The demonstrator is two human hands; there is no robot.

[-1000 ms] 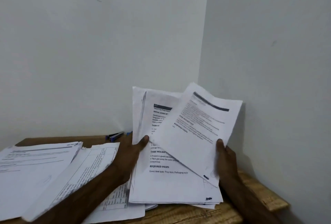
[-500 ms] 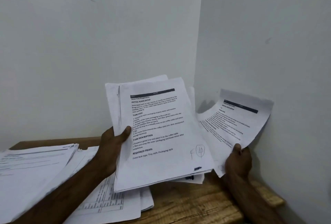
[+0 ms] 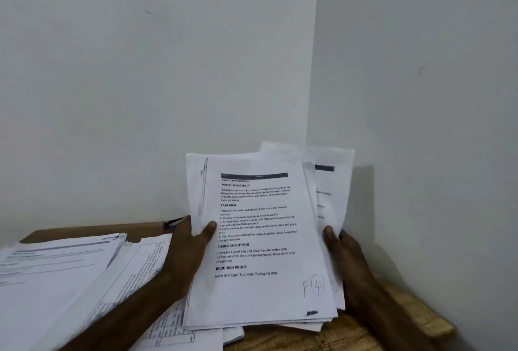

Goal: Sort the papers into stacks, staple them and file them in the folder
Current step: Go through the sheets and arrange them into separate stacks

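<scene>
White paper hides most of both hands. The left hand [image 3: 190, 249] shows only its thumb, which pinches the left edge of the stack [image 3: 260, 294]. Its other fingers are behind the pages, out of sight. The right hand [image 3: 347, 258] shows a thumb gripping a sheet [image 3: 335, 182] that peeks out behind the stack. That sheet is too blurry to read, and the rest of those fingers are hidden too. A pen [image 3: 171, 224] at the back edge of the table [image 3: 350, 334] is half covered by the left hand. Piles [image 3: 56, 272] on the left side of the table run out of sight. The stack is held up over the right half of the table. Its long side runs up and down, the top tips back toward the wall, and the print is the right way up. I cannot tell if its bottom edge touches the table.
</scene>
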